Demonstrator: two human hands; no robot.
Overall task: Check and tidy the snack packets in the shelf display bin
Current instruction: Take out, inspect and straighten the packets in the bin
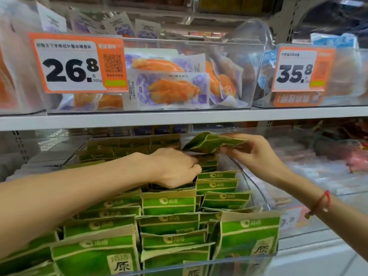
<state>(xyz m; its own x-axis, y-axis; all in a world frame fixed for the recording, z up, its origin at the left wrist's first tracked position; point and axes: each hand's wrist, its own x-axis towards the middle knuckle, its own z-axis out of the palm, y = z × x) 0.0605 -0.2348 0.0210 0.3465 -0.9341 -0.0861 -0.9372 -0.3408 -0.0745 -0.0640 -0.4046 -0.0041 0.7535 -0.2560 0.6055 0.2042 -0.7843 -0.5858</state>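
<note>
Left hand (175,166): the arm comes in from the lower left and stretches across the bin, palm down. The fingers are curled down into the rows of green snack packets (169,204) in the middle of the bin; they seem to grip the top edge of one, but the fingertips are hidden, so I cannot tell for sure.
Right hand (256,152): the arm comes from the lower right, with the wrist bent a little. A red string bracelet (319,204) is on the wrist.
Right fingers (235,150): together, pinching one lifted green packet (211,143) between the thumb and the other fingers.
Lifted green packet: it lies almost flat in the air, just above the back rows and just beside the left knuckles.
Display bin (256,188): clear plastic with a curved wall, below the right fingers. The packets stand upright in rows inside it.
Above the fingers: a white shelf (179,118) carrying a clear box of orange snack packs (175,90), with a price tag 26.8 (77,63) and a price tag 35.8 (302,70).
</note>
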